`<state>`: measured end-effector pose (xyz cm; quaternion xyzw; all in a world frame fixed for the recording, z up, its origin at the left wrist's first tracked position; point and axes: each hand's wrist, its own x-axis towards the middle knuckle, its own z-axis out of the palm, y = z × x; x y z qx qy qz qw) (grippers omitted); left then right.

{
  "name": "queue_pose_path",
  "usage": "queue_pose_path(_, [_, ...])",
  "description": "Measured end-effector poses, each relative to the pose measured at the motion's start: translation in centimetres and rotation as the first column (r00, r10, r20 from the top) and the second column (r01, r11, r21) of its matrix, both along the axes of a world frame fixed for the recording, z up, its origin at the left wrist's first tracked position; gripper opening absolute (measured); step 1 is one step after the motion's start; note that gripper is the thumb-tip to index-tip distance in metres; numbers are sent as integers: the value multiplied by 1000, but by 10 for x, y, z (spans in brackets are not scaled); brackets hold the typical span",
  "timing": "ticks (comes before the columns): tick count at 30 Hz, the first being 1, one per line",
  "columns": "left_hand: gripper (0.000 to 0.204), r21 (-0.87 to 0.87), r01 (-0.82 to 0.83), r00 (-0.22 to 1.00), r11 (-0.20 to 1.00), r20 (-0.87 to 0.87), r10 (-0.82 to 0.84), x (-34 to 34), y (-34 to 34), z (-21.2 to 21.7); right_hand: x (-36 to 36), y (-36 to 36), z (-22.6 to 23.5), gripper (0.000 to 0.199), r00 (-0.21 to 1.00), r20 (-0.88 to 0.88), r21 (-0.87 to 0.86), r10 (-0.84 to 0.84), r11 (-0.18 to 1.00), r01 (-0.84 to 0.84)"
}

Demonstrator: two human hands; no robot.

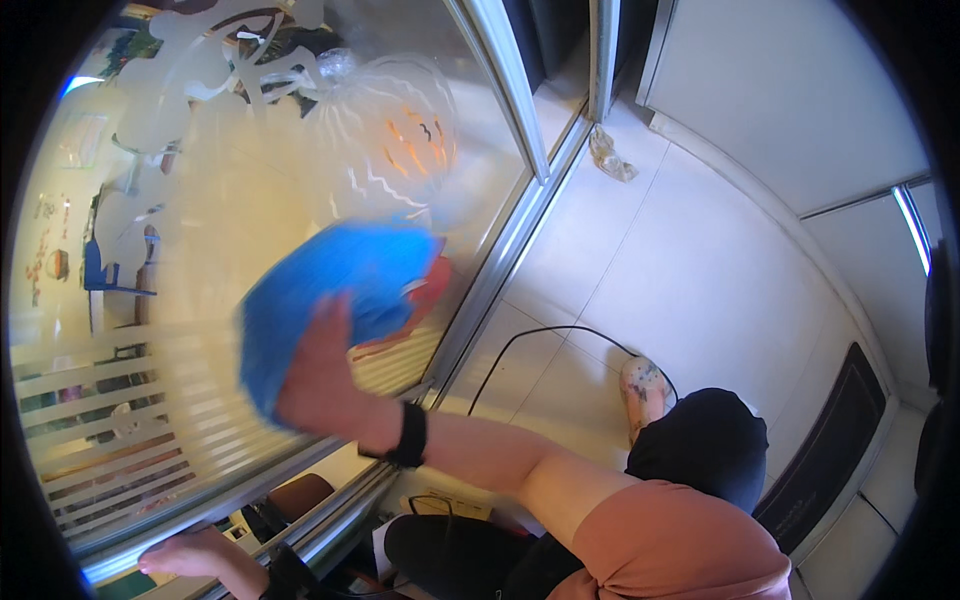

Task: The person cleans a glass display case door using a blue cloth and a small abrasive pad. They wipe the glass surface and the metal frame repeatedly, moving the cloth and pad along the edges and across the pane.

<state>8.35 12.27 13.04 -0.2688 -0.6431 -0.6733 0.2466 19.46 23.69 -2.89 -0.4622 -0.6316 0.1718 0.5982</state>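
My right hand, with a black band on its wrist, reaches out over a glass door panel with frosted patterns. It grips a blue cloth spread over the glass; both are smeared by motion. My left hand is low at the left, at the metal frame along the panel's edge. Its fingers are bent over that frame, and part of them is hidden. A black band also shows on the left wrist.
Metal door tracks run beside the glass. On the white tiled floor, a black cable curves near my foot in a patterned shoe. A crumpled wrapper lies by the track. At the right is a dark mat below white cabinets.
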Motion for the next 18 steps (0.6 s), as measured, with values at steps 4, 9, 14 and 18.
queue_pose_path(4, [62, -298, -361, 906, 884, -335, 257, -14, -13, 0, -9, -18, 17, 22, 965, -144, 426, 217, 894, -137])
queue_pose_path(9, [67, -43, 46, 999, 998, -2, -46, -22, -14, -1, 20, 46, -92, 46, 985, -120, -132, 128, 981, -143])
queue_pose_path(14, [68, -54, -46, 996, 997, -82, 42, -7, 0, -1, 44, 81, -210, 77, -151, -942, -120, -300, 721, -682])
queue_pose_path(18, [73, -50, -108, 993, 993, -56, 105, 7, 12, -2, 51, 98, -287, 77, -234, -808, -282, -541, 703, -654])
